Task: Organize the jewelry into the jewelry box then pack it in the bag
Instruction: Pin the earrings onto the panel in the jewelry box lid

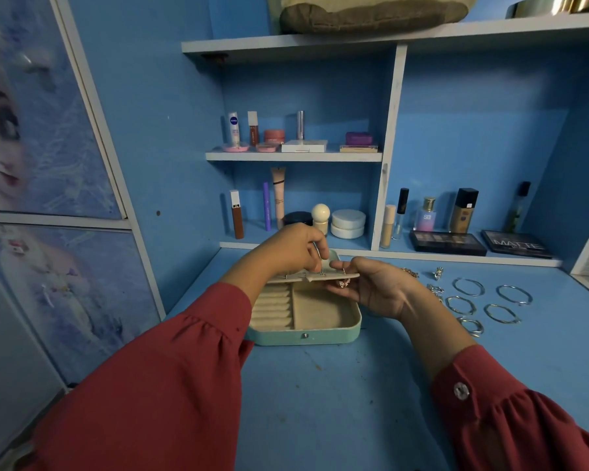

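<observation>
From the head view, the green jewelry box [305,336] sits open on the blue worktop [354,402], straight in front of the person. A cream flap [315,277] with small hooks lies across the box, its long side going left to right. The left hand [291,249] is above the flap, its fingers curled down onto the hooks; it seems to pinch something small there, but that part is too small to tell. The right hand [371,287] holds the right end of the flap, thumb on top and fingers under it. A small sparkly piece [344,283] hangs just under the flap by the right fingers. It looks like it is being hung on a hook.

The silver bracelets [483,304] lie on the worktop to the right of the box, so the right hand is nearer to them. No bag can be seen for sure.
</observation>
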Demonstrator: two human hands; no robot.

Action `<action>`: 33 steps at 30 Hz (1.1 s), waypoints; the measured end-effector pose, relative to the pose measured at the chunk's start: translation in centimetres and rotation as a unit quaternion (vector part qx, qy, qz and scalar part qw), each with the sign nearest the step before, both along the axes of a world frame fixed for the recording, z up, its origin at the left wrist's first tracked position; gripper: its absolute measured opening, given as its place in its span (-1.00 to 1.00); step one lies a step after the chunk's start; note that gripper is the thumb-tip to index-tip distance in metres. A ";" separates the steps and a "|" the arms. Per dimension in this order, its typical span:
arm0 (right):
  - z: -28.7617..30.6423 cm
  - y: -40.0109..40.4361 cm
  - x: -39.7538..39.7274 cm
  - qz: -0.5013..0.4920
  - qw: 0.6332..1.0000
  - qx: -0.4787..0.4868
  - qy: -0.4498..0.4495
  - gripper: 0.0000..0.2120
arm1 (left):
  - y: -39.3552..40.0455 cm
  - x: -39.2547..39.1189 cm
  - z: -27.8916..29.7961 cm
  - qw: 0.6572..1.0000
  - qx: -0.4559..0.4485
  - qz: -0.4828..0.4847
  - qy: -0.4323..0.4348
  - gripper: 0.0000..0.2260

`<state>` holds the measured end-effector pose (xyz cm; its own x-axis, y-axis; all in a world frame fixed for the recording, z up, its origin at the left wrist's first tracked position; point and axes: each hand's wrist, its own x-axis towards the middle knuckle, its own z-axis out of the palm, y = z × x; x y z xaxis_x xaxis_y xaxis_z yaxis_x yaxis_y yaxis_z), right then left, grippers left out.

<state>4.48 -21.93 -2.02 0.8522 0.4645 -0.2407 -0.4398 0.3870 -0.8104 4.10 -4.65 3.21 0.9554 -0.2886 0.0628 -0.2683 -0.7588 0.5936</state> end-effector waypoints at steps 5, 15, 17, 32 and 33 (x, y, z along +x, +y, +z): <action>-0.2 0.0 0.2 0.000 1.000 0.001 0.001 -0.89 | -0.1 0.3 -0.2 0.999 -0.027 0.017 -0.026 -0.83; -0.2 0.0 0.2 0.005 1.000 0.001 -0.006 -0.88 | -0.4 0.3 -0.3 1.000 0.004 -0.004 -0.014 -0.81; -0.2 -0.1 0.2 0.005 1.000 0.002 -0.005 -0.89 | -0.3 0.3 -0.3 1.000 -0.004 0.000 -0.016 -0.80; -0.4 0.0 0.4 0.007 1.000 0.002 -0.013 -0.75 | -0.1 0.3 -0.4 1.000 0.017 0.007 -0.020 -0.85; -0.4 0.0 0.4 0.006 1.000 0.002 -0.011 -0.77 | -0.1 0.3 -0.4 1.000 0.021 0.008 -0.020 -0.85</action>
<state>4.87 -21.91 -2.40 0.8521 0.4754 -0.2190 -0.4256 0.3858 -0.8186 4.41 -4.73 2.80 0.9569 -0.2767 0.0884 -0.2785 -0.7875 0.5498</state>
